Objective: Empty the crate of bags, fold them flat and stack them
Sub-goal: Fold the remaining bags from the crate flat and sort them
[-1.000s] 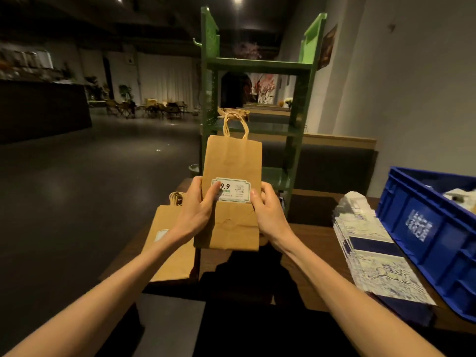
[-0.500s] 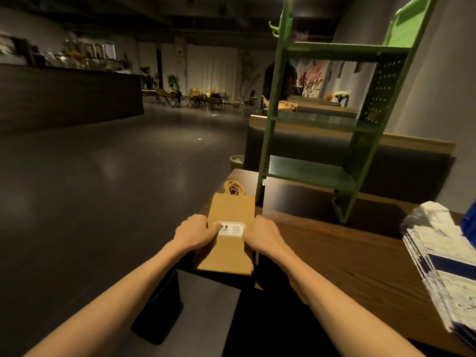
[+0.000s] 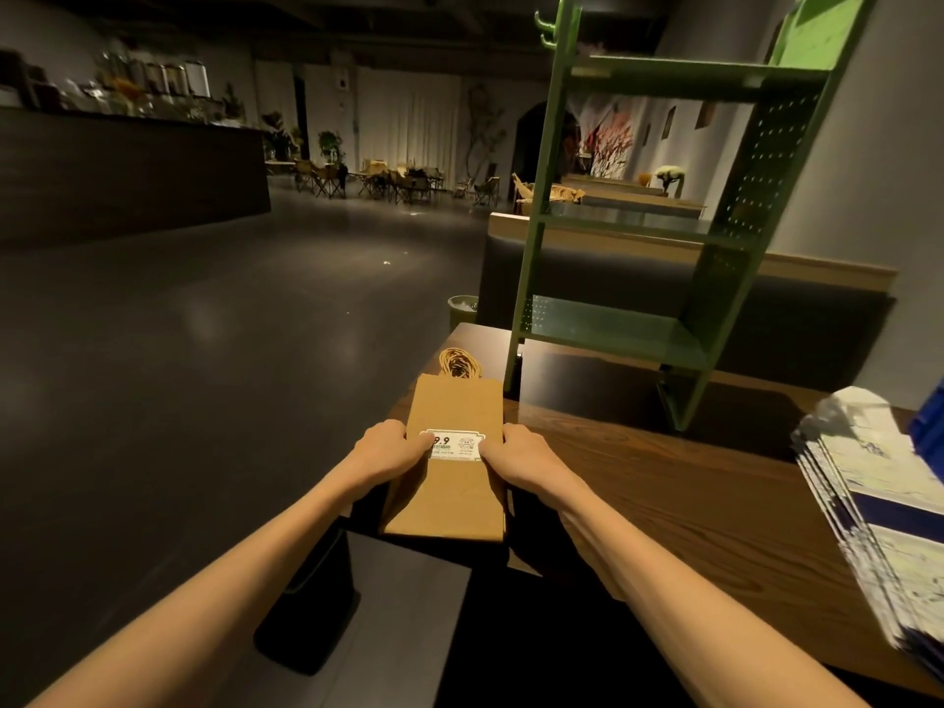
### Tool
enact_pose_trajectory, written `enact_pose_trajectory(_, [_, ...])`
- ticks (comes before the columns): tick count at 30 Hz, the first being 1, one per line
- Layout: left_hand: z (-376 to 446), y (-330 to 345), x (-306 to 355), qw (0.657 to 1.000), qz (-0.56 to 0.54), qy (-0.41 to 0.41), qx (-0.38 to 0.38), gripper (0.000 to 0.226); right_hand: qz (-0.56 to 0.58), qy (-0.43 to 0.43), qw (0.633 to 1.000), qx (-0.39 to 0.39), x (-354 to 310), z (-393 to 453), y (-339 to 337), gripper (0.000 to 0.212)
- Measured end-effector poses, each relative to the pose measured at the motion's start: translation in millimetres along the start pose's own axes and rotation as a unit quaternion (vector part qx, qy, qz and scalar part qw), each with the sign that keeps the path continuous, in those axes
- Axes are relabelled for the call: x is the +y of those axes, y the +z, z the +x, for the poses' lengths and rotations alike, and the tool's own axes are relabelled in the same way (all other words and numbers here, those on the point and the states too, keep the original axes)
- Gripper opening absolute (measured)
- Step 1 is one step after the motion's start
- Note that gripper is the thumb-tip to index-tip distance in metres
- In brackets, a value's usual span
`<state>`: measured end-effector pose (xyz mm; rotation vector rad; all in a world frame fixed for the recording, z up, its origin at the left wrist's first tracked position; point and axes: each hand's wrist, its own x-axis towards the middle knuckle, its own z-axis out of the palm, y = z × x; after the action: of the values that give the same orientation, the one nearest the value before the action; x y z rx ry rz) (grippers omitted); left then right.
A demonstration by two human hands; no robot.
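Both hands sit at the centre of the frame, one on each side of a flat brown paper bag (image 3: 449, 472). The left hand (image 3: 388, 454) grips the bag's left edge, its fingers curled and its thumb lying on a white label (image 3: 453, 445) printed with "9.9". The right hand (image 3: 523, 459) grips the right edge in the same way, thumb touching the other end of the label. The bag lies lengthwise on top of more brown bags at the near left corner of a dark wooden bench (image 3: 689, 503), and a bundle of twisted paper handles (image 3: 459, 363) shows beyond its far end.

At the right edge of the frame a stack of flat white and blue printed bags (image 3: 868, 508) rests on the bench, with a sliver of a blue crate (image 3: 932, 431) just behind it. A green metal shelf unit (image 3: 679, 206) stands on the far part of the bench in the upper right. Across the upper left stretches a dim room with a dark floor, a long counter and distant chairs.
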<state>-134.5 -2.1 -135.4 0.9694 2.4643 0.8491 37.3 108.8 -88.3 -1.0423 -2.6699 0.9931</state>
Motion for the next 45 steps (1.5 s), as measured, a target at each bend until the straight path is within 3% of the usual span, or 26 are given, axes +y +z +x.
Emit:
enact_pose_trajectory(5, [-1.3,0.5,12.5,0.999,0.015,0.02,0.04,0.044,0.012,-0.024,0.999,0.043,-8.3,3.0,0.6,0.033])
enact_pose_trajectory(11, [0.5,-3.5,14.2,1.0,0.0,0.003,0.001,0.041,0.012,0.008,1.0,-0.008,-3.8,3.9,-1.0,0.032])
enact_pose_trajectory(16, [-3.2,-14.3,26.3,0.99,0.044,0.039,0.129,0.058,0.073,0.036,0.997,0.002,2.6,10.1,-6.2,0.044])
enact_pose_trajectory(19, [-11.2,-20.0,47.0,0.982,0.026,0.088,0.166,0.053,0.066,0.028,0.997,0.002,0.7,8.3,-17.0,0.053])
enact_pose_trajectory(25, [-26.6,-22.0,111.3,0.974,-0.036,0.182,0.128,0.033,0.039,-0.018,0.998,0.036,0.0,-8.7,-71.0,0.06])
enact_pose_trajectory(32, [-34.4,-1.7,199.4,0.957,-0.098,0.264,0.062,0.035,0.043,-0.043,0.989,0.134,27.0,-50.4,-158.3,0.056])
enact_pose_trajectory(45, [-50.1,87.5,367.8,0.907,-0.199,0.363,-0.079,0.031,0.067,0.009,0.965,0.252,153.4,-160.0,-301.5,0.053])
